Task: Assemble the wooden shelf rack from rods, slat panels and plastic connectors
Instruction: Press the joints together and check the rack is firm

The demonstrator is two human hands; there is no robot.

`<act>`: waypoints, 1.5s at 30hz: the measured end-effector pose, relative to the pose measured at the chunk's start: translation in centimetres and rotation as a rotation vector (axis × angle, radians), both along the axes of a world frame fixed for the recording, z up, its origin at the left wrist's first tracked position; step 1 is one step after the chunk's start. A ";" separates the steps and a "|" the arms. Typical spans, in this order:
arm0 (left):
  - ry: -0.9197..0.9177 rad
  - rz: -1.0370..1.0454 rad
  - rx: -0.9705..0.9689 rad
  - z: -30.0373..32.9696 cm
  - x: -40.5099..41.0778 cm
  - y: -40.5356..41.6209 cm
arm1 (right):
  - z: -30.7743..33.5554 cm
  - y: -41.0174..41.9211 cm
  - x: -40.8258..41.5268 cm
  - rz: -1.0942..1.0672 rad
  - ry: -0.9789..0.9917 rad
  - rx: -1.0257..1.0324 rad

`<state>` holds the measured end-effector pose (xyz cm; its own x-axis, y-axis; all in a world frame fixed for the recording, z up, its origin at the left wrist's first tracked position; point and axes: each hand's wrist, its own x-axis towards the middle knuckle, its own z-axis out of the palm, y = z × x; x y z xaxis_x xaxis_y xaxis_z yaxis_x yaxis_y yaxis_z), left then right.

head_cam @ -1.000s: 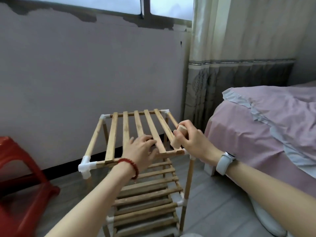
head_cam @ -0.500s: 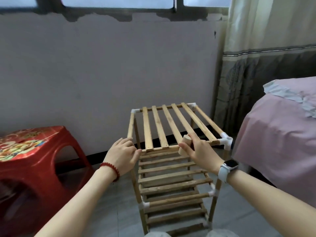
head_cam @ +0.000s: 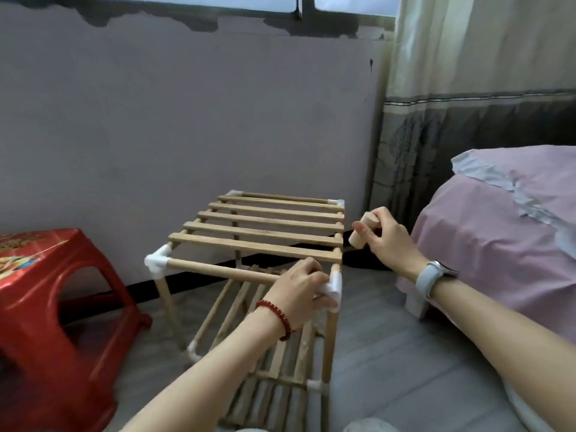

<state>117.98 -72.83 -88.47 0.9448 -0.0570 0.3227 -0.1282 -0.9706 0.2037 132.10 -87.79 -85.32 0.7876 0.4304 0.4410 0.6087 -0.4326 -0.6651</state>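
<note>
The wooden shelf rack (head_cam: 258, 241) stands upright on the floor, with a slatted top panel, white plastic corner connectors and lower slat tiers. My left hand (head_cam: 299, 291) grips the front rod of the top tier at its near right corner connector (head_cam: 335, 286). My right hand (head_cam: 386, 238) is raised just right of the rack's top, apart from it, closed around a short thick wooden rod piece (head_cam: 361, 232). The near left corner connector (head_cam: 157, 261) is uncovered.
A red plastic stool (head_cam: 56, 300) stands close on the left. A bed with a pink cover (head_cam: 505, 238) fills the right side. Behind the rack are a grey wall (head_cam: 187, 120) and a curtain (head_cam: 467, 104). Grey floor (head_cam: 389, 353) lies between rack and bed.
The rack has been turned, so its slats now run left to right. My left hand shifted onto the near right corner. My right hand lifted off the top with the rod piece.
</note>
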 end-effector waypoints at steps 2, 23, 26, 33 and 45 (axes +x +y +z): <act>-0.035 0.020 -0.109 -0.1 2.0 -1.5 | 1.7 -1.3 -0.3 0.043 -0.001 -0.104; -0.137 0.240 0.074 -1.5 2.8 -0.1 | 3.7 -0.4 -5.4 -0.103 -0.352 0.062; -0.146 0.170 -0.006 -1.2 2.1 1.0 | -0.6 -0.1 -5.8 -0.105 -0.145 -0.443; -0.349 0.466 0.011 -0.2 -2.9 11.0 | 0.1 3.6 -7.4 0.151 -0.147 -0.393; -0.196 0.514 -0.160 -0.2 -7.3 14.8 | -2.3 6.6 -7.8 0.161 -0.298 -0.492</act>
<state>110.71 -58.06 -88.65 0.7600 0.4576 0.4616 0.3016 -0.8774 0.3732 124.35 -81.21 -87.58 0.5687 0.7435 0.3518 0.8216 -0.5336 -0.2005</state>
